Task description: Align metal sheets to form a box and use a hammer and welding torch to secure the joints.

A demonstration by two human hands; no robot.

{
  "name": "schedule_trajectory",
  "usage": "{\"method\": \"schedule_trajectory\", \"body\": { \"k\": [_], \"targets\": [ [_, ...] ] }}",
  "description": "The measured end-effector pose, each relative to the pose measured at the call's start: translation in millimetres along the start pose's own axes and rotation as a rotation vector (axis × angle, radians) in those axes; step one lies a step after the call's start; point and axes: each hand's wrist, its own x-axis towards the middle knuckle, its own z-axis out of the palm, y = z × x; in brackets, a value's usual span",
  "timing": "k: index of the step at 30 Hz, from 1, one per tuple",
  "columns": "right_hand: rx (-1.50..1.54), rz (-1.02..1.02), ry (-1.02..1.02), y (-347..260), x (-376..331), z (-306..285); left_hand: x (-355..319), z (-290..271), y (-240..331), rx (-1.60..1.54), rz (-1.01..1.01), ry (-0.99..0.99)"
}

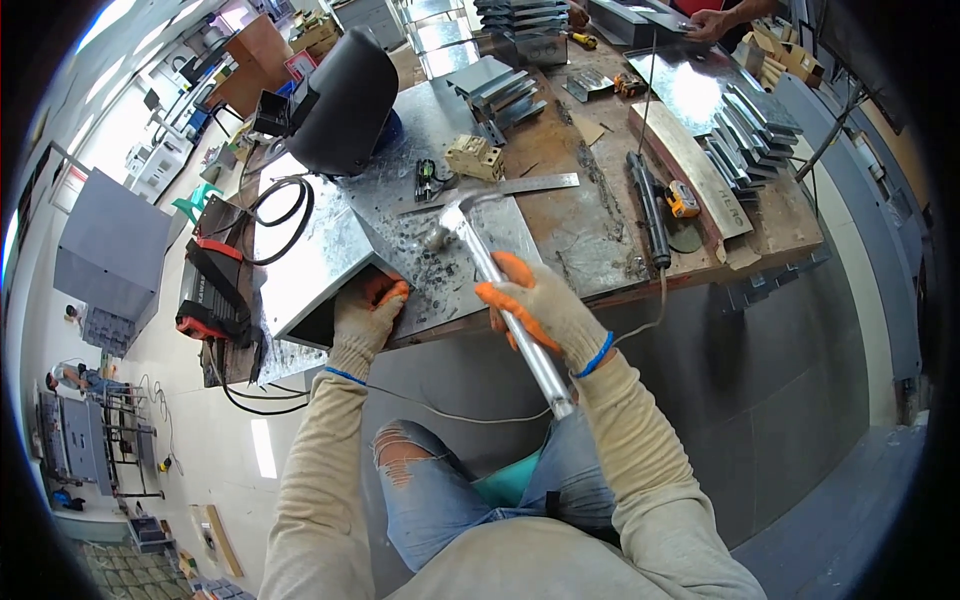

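Bright daylight, sheet-metal glare, fisheye-bent edges

You wear knit gloves — left hand, right hand — orange-tipped, blue-cuffed, with beige sleeves and ripped jeans.

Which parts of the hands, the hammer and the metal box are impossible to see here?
Head view:
- Left hand fingertips: inside the sheet-metal box.
- Hammer handle middle: wrapped by the right hand.
- Hammer head: motion-blurred.
- Box interior: dark shadow.
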Motion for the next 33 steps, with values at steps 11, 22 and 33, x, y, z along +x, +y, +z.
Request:
{"method": "schedule_trajectory", "body": {
  "k": [11, 22, 33],
  "targets": [
    [0.283, 0.049, 0.012, 24, -52, 36, -5, 2, 7, -0.06, 0.05, 0.0],
    [0.28, 0.018, -0.007, 29, -52, 44, -3, 0, -2, -0.081, 0.076, -0.021],
    [0.256, 0.019, 0.006, 34, -54, 41, -3, 2, 3, 0.162, 0.135, -0.001]
  ]
}}
